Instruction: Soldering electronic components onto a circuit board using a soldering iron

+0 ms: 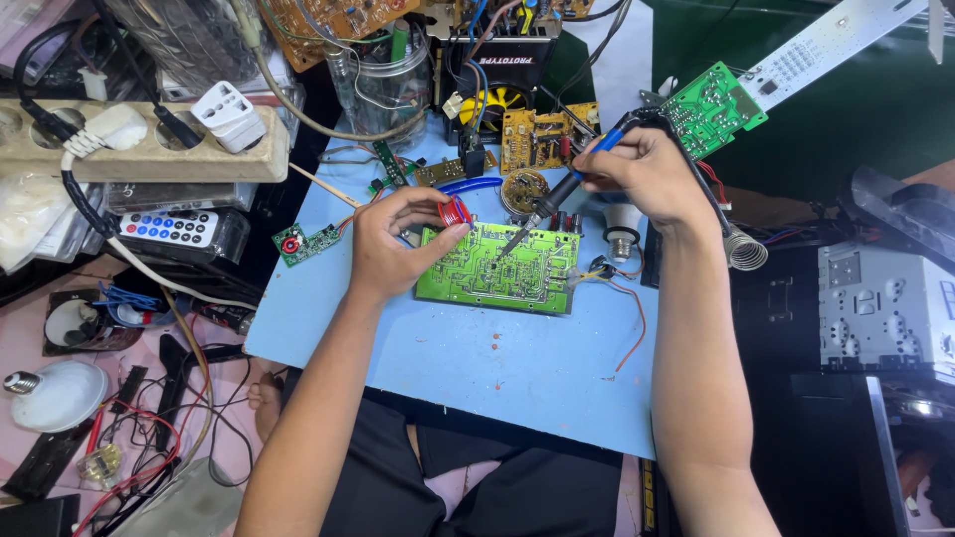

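One green circuit board [497, 270] on blue bench [497, 368]: right hand [652, 177] fingers clamped on soldering iron [562, 189] above it, left hand [390, 244] fingers pinching red solder spool [456, 211] at its left edge.

A light blue board [497, 368] rests across the person's lap as the work surface; on it lies a green circuit board [497, 270] near the middle, a small green module [301, 243] at its left edge, a yellow-brown circuit board [537, 139] at the far side, and a white bulb base [622, 231] just right of the green board.
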